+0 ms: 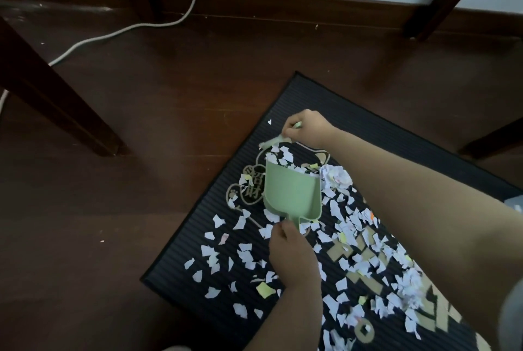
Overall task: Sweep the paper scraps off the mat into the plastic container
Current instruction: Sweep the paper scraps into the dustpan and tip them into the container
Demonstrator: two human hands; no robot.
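Mid-mat (311,101), left fingers (280,233) grip dustpan (291,195); right fingers (289,127), brush (272,143).

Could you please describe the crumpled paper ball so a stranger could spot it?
On the black mat, find the green dustpan. Beside its right edge lies the paper ball, a wadded lump unlike the flat scraps around it.
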